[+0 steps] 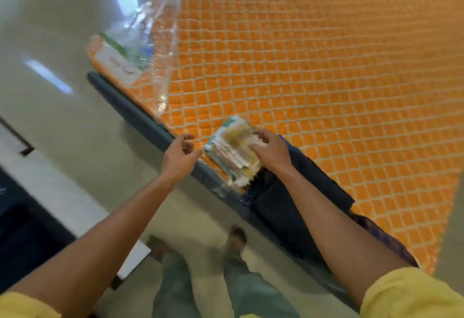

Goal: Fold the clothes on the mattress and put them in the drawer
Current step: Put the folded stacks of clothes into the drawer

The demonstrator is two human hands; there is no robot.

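Far left of frame: a dark opening with a white edge (37, 192), maybe the drawer, too blurred to say; nothing visible inside it. My left hand (179, 153) sits centre frame over the dark mattress edge (140, 116), fingers loosely curled, holding nothing, just beside the folded bundle but not touching it. Upper centre: crumpled clear plastic wrap (148, 49) on the mattress corner. The folded clothes bundle (232, 148), pale with green and yellow, lies at the near edge of the orange quilted mattress (326, 79), centre frame. My right hand (270, 148) rests on the bundle's right side, fingers bent over its top; whether they pinch or only press, I cannot tell, motion blur. Lower right of the bundle: a dark navy garment (288, 192) lying flat on the mattress edge, partly under my right arm, looks folded or half folded.

Progress, my guess: one item folded, the navy one near done, nothing moved to the drawer yet. Carrying and stowing remain.
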